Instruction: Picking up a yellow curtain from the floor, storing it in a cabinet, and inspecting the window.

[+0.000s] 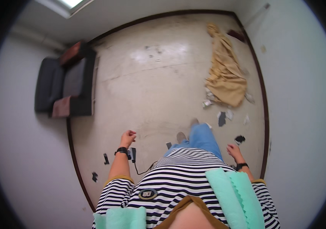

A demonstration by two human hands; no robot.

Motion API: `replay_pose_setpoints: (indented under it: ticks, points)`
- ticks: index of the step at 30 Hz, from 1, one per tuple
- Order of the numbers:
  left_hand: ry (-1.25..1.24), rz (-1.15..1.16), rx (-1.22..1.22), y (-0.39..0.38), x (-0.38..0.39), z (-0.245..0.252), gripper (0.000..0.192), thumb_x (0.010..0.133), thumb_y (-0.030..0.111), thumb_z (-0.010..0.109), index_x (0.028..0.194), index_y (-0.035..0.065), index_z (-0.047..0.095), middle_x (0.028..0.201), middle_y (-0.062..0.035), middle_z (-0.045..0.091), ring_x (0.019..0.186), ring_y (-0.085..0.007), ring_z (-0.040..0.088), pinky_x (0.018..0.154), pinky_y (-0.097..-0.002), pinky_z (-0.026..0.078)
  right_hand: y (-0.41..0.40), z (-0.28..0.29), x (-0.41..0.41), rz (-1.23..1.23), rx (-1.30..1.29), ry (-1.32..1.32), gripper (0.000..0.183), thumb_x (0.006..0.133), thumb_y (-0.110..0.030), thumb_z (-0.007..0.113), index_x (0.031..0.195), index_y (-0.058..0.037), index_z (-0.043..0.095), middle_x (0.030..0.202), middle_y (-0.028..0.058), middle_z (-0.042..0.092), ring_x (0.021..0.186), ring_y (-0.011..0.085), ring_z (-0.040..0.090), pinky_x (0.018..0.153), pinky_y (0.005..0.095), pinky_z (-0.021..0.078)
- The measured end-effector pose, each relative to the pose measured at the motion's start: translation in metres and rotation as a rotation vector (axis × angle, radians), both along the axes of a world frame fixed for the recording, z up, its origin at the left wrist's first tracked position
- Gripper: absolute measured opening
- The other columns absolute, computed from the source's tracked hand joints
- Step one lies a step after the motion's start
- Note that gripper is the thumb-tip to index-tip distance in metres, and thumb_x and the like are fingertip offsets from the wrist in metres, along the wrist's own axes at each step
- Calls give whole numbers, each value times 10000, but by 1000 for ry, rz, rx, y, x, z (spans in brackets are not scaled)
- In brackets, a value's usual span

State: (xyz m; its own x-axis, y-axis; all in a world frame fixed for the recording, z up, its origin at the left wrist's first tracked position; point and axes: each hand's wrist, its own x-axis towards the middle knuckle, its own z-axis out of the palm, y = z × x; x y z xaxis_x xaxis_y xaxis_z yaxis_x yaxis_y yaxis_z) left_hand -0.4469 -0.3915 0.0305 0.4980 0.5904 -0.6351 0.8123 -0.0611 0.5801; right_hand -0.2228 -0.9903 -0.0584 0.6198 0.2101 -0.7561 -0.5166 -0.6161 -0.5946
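Observation:
My left hand (pixel 128 138) hangs over the floor (pixel 140 94), its fingers loosely bent and apart, with nothing in it. A black wrist strap (pixel 121 150) circles that arm. Beside it shows a grey device (pixel 133 155) with a black cable (pixel 143 172) running towards my body. On the other side, my right hand (pixel 235 152) is blurred and loosely curled beside my leg in blue jeans (pixel 204 137); no object shows in it. A second black strap (pixel 241 166) sits on the right wrist. The nearest scrap to this hand is a black-and-white one (pixel 239 139) on the floor.
A dark armchair (pixel 72 81) with reddish-brown armrests stands against the left wall. Crumpled tan cloth (pixel 226 74) lies along the right wall (pixel 300 94), with grey scraps (pixel 222 118) and white scraps near it. More dark pieces (pixel 106 159) lie at left. Mint-green cloths (pixel 237 194) drape my shoulders.

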Motion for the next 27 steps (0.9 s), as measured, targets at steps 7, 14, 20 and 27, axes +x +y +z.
replay_pose_setpoints:
  ticks: [7, 14, 20, 27]
  points:
    - [96, -360, -14, -22, 196, 4, 255, 777, 104, 621, 1018, 27, 590, 740, -62, 592, 614, -131, 577, 569, -261, 493, 28, -40, 47, -88, -147, 66, 387, 777, -306, 650, 1025, -10, 631, 773, 31, 600, 643, 105, 533, 526, 244, 417]
    - [105, -854, 109, -45, 332, -3, 239, 701, 92, 591, 937, 75, 622, 677, -102, 560, 650, -247, 566, 612, -361, 461, 42, -70, 152, 16, -278, 259, 442, 756, -381, 665, 1017, -27, 625, 767, 40, 582, 654, 121, 524, 496, 267, 406]
    - [185, -871, -10, -48, 396, -65, 243, 716, 77, 597, 957, 74, 621, 637, -59, 528, 599, -182, 530, 581, -317, 441, 102, -86, 310, -109, -166, 318, 745, 713, -554, 650, 1138, 50, 554, 909, 128, 622, 703, 220, 581, 633, 341, 465]
    - [336, -756, -282, -48, 413, -165, 198, 798, 89, 609, 990, 42, 604, 637, -27, 570, 597, -104, 548, 564, -251, 440, 152, -225, 344, -347, -205, 493, 1009, 681, -564, 682, 1378, 23, 248, 1363, 155, 376, 1264, 259, 355, 961, 430, 360]
